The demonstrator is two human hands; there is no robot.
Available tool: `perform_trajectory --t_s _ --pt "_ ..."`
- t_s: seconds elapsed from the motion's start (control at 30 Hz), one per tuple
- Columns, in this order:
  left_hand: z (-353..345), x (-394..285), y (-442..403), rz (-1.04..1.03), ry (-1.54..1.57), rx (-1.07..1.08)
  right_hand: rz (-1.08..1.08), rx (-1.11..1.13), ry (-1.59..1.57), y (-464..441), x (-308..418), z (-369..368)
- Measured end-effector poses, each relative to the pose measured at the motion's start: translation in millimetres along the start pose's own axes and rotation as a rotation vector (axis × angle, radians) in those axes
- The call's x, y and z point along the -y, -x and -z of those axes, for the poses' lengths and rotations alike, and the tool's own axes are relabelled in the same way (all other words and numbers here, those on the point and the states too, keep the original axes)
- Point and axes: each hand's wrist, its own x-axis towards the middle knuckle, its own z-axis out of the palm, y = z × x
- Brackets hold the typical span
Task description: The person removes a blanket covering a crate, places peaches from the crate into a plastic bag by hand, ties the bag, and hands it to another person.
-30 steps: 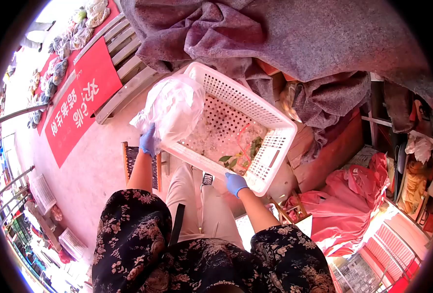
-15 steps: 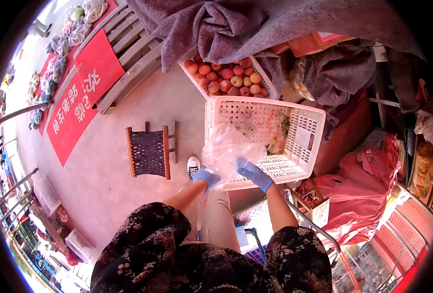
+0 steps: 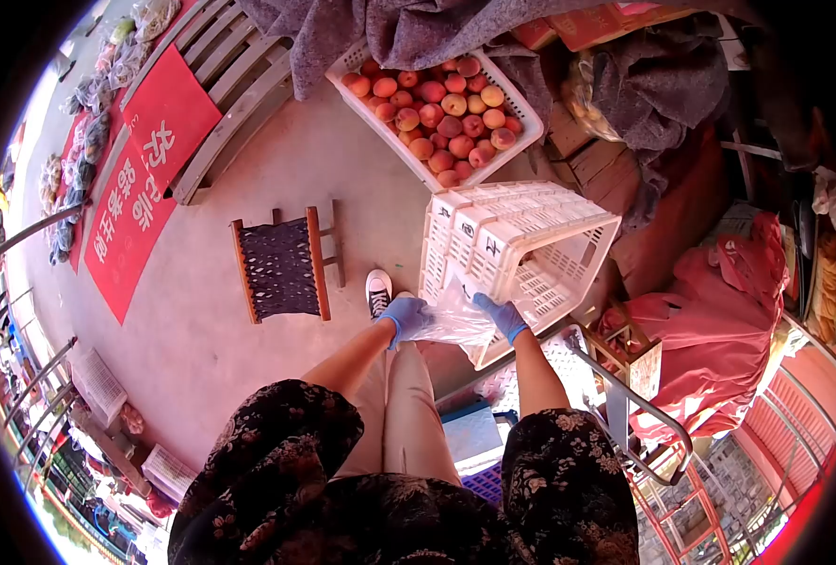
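Observation:
Both my hands wear blue gloves and hold a clear plastic bag [image 3: 457, 318] between them, in front of my legs. My left hand [image 3: 405, 318] is closed on the bag's left side. My right hand [image 3: 501, 317] grips its right side, close to the front edge of an empty-looking white plastic crate [image 3: 474, 226]. That crate lies tipped on its side, its opening facing right. Behind it stands another white crate [image 3: 529, 132] full of peaches [image 3: 449, 127], partly under a grey-purple blanket [image 3: 418, 33].
A folding stool [image 3: 282, 268] with a dark woven seat stands at the left. Farther left are a red sign [image 3: 159, 141] and a slatted bench [image 3: 234, 80]. On the right are a metal cart handle [image 3: 639, 414], a wooden box [image 3: 646, 363] and red cloth [image 3: 719, 320].
The white crate has come away from over the peaches and turned onto its side. The bag, bulky before, is now gathered flatter between my hands. The peach crate shows more fully.

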Motion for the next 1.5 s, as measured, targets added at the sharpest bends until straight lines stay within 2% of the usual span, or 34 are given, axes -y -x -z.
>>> perform_trajectory --t_s 0.13,0.2,0.23,0.3,0.37,0.43,0.47,0.57,0.6,0.7,0.77,0.8,0.9,0.93,1.0,1.07,1.1,1.13,1.17,1.23,1.27,1.37,1.4,1.5 --pt "-61 20 -8 -0.046 0.421 -0.006 -0.159 -0.13 0.308 4 -35 3" --pt "-124 60 -32 -0.076 0.465 -0.077 -0.291 -0.096 0.616 22 -2 1" --pt "-125 40 -20 -0.031 0.305 -0.122 -0.354 -0.079 0.769 27 6 1" --pt "-125 12 -9 -0.036 0.156 -0.086 -0.309 -0.059 0.858 30 -25 -8" --pt "-129 0 3 -0.027 0.246 -0.037 -0.398 -0.175 0.885 39 -59 -14" --pt "-125 -16 17 -0.043 0.024 0.031 -0.416 -0.257 0.871 47 -75 -13" --pt "-128 -17 22 -0.072 -0.001 0.032 -0.373 -0.199 0.886 51 -77 -9" --pt "-163 26 11 -0.158 0.052 0.006 -0.232 -0.073 0.906 48 -74 -7" --pt "-149 21 22 -0.028 0.243 0.0 -0.194 -0.106 0.91 42 -72 -9" --pt "-69 -6 66 0.179 0.372 -0.043 -0.15 -0.195 0.77 29 -44 -26" --pt "-78 51 51 0.158 0.589 -0.18 -0.12 -0.237 0.695 19 -24 -47" --pt "-77 82 44 0.088 0.536 -0.248 -0.093 -0.252 0.615 13 -16 -60" --pt "-5 102 88 0.165 0.724 -0.345 0.009 -0.262 0.286 -11 -7 -105" --pt "15 117 103 0.122 0.8 -0.446 -0.024 -0.252 -0.081 19 52 -137" --pt "58 143 141 0.011 0.953 -0.596 -0.032 -0.069 -0.239 25 99 -180" --pt "100 176 187 -0.095 1.2 -0.713 0.114 0.021 -0.07 41 139 -224" --pt "120 193 210 -0.147 1.358 -0.786 0.285 0.031 0.17 50 165 -248" --pt "137 219 233 -0.128 1.373 -0.891 0.465 0.038 0.407 61 186 -274" --pt "154 245 256 -0.121 1.382 -0.997 0.473 0.027 0.518 71 201 -299" --pt "184 264 321 0.032 1.269 -1.133 0.497 -0.001 0.749 90 235 -345" --pt "190 277 344 0.032 1.349 -1.214 0.561 -0.022 0.762 104 245 -374" --pt "197 323 395 0.04 1.401 -1.412 0.75 0.125 0.939 121 268 -445" --pt "189 350 409 -0.01 1.419 -1.342 0.711 0.15 1.013 133 272 -469" --pt "168 362 461 -0.039 1.171 -1.284 0.667 0.186 1.278 172 282 -528"
